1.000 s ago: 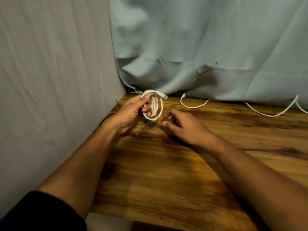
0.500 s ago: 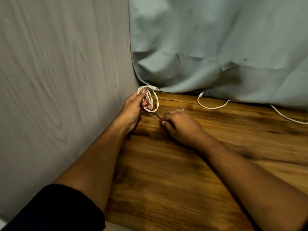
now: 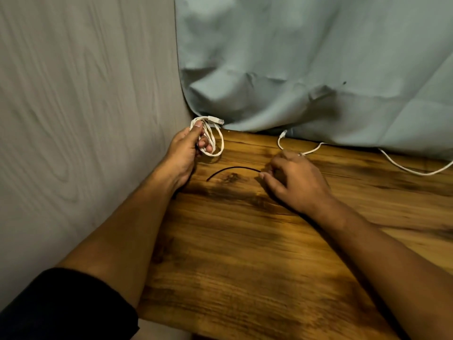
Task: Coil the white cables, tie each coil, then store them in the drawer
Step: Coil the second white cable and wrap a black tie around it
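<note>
My left hand grips a coiled white cable near the table's back left corner, its plug end sticking out at the top toward the curtain. My right hand pinches one end of a thin black tie that curves across the wood toward my left wrist. A second white cable lies loose along the back of the wooden table, its plug end just behind my right hand. No drawer is in view.
A grey wood-grain wall runs along the table's left side. A pale blue curtain hangs behind the table, its hem resting on the back edge. The table's front edge lies near the bottom of the view.
My right hand has drawn away to the right from the coil, pulling the thin black tie out across the table. My left hand still holds the coil in the corner.
</note>
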Demonstrator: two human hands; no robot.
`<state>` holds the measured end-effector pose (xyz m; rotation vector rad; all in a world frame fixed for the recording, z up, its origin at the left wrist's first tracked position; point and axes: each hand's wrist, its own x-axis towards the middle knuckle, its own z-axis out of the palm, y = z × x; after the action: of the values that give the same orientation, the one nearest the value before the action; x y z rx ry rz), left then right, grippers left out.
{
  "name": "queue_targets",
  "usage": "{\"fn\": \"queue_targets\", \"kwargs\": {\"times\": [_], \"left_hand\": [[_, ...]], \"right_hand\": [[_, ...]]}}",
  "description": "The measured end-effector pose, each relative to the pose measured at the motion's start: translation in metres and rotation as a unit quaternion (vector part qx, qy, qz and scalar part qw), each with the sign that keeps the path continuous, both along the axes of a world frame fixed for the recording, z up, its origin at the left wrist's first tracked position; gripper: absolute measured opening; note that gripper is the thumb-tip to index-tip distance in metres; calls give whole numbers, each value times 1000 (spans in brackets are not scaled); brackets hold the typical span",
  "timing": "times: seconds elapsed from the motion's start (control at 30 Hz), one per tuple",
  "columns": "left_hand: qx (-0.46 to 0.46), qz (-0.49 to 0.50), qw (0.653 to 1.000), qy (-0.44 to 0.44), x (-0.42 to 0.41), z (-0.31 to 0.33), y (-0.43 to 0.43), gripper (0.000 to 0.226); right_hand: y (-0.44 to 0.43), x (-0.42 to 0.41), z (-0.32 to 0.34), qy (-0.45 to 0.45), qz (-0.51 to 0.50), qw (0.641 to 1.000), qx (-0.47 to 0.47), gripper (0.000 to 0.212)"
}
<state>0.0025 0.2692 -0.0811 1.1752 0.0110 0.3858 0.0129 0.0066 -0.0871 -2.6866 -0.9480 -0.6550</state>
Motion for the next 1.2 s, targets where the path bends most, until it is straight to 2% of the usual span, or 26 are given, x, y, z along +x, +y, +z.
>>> {"fn": "queue_targets", "kwargs": {"times": [0.07,0.2,0.3,0.43,0.63,0.87,1.03,1.2], "left_hand": [[5,-5,1000,3,-2,1,-1,29],[20,-14,1000,-3,-6,0,-4,30],[36,-20,999,-10,-9,0,-5,31],[39,-34,998,-18,-12,0,-10,32],[47,-42,998,-10,-8,-6,-31,33],[169,-49,984,35,-6,-8,-105,33],[187,-67,979,35,19,-16,-176,29],[195,-65,979,19,49,-20,-240,32]], "right_hand": [[19,-1,2,8,24,1000,-17,30],[60,1,-3,70,41,996,-46,46],[68,5,-6,93,44,993,-52,36],[48,6,-7,86,35,996,-9,12],[-23,8,-14,62,-5,998,4,13],[-122,-12,-11,83,-90,988,89,9],[-168,-20,-14,73,-127,980,136,10],[-185,-21,-16,112,-194,940,256,7]]}}
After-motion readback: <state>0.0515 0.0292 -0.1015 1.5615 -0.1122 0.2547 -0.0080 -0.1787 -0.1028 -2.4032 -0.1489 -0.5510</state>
